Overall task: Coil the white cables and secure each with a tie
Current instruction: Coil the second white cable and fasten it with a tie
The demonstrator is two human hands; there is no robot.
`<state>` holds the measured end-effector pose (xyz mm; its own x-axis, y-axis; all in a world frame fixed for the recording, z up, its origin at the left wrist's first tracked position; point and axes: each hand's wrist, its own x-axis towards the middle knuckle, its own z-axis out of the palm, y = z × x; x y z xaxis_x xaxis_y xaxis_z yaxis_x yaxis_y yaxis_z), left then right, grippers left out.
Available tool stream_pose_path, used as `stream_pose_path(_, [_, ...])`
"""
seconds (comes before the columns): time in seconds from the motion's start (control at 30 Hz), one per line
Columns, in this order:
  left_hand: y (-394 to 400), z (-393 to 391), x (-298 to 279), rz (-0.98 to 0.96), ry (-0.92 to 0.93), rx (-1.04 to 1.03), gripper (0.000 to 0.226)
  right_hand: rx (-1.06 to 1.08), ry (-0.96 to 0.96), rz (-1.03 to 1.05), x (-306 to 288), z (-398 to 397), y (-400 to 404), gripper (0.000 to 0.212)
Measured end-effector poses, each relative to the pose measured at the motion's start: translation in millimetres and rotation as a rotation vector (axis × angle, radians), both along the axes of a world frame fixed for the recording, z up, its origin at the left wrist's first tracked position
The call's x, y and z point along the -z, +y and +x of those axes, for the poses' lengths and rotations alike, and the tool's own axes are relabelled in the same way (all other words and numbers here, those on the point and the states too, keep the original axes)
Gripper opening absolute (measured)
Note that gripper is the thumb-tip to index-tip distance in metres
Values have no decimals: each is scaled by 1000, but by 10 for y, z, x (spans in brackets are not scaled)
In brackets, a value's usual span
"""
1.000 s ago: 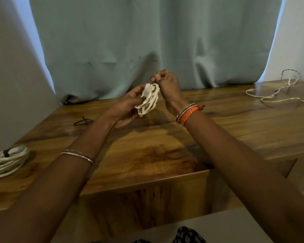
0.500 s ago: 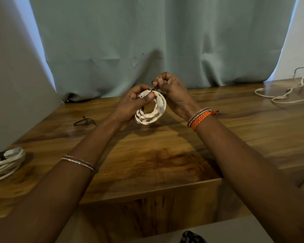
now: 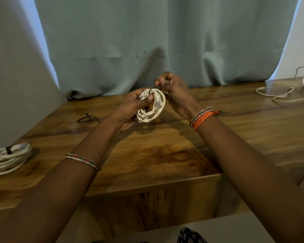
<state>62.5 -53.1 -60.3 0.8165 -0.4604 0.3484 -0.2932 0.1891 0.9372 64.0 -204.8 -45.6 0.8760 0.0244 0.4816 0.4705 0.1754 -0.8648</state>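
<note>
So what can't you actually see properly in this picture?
- Tie on the held coil, head view: too thin, ends hidden by the right hand and left hand; fastened or not, unclear.
- Tied coil: cut off by the left edge.
- Loose cable: runs off the right edge.

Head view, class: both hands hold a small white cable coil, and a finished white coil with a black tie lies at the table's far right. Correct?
Not quite. The head view shows the finished white coil with a black tie at the table's left edge; loose cable lies far right.
</note>
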Motion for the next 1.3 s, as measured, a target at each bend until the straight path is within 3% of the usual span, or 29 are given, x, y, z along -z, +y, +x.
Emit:
stream_pose_path(0.13, [29, -9, -22, 197, -333, -230, 20, 64, 14, -65, 18, -5, 43, 24])
stream_pose_path(0.3, [66, -2, -24, 347, -500, -309, 18, 110, 0, -68, 29, -28, 61, 26])
stream_pose_path(0.53, [27, -165, -19, 270, -345, -126, 33, 219, -51, 32, 35, 29, 40, 29])
stream_pose_path(0.77, [5, -164, -50, 179, -340, -112, 32, 168, -1, 137, 30, 9, 106, 27])
stream_pose_path(0.93, [-46, -155, -8, 139, -318, -117, 45, 52, 40, 214, 25, -24, 57, 25])
stream_pose_path(1.3, [-12, -90, -16, 129, -255, -124, 41, 124, -8, 41, 51, -43, 93, 24])
